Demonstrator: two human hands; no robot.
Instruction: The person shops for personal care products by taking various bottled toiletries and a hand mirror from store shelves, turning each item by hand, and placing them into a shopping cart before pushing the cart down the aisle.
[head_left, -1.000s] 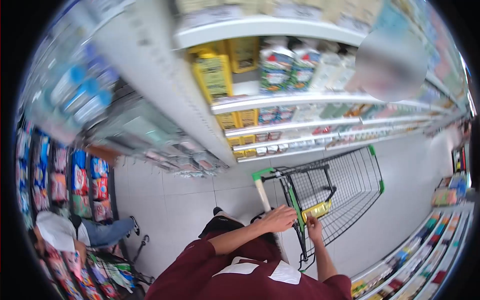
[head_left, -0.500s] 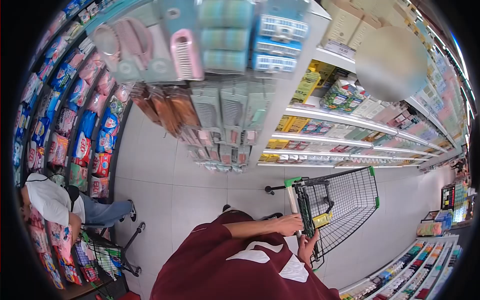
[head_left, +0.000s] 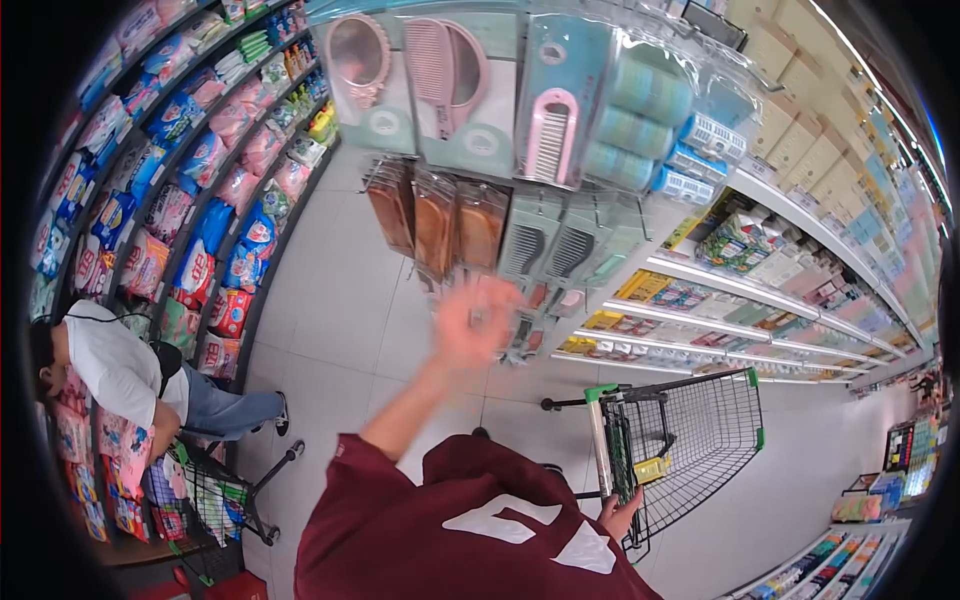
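My left hand [head_left: 478, 318] is raised in front of a hanging rack of combs, smeared by motion, so its fingers cannot be made out. Close to it hang brown packaged combs [head_left: 435, 228] and dark-toothed combs [head_left: 572, 250]; whether it touches any is unclear. Above are a pink comb-and-mirror pack [head_left: 447, 75], a pink-framed mirror [head_left: 358, 60], a pink-handled comb [head_left: 550, 135] and green-blue rollers [head_left: 635, 110]. My right hand [head_left: 620, 515] is closed at the near end of the shopping cart's handle [head_left: 603, 445]. A yellow item [head_left: 652, 470] shows at the cart's seat.
Shelves of boxed goods [head_left: 720, 320] run along the right. At left, a person in a white shirt [head_left: 120, 365] leans over another cart [head_left: 205, 505] beside shelves of bagged goods [head_left: 145, 255]. A low display [head_left: 820, 565] stands at lower right. Tiled floor [head_left: 330, 400] lies between.
My left hand has left the cart handle and moved up and left to the hanging combs. My right hand stays at the cart. The view has shifted, bringing the rack further right.
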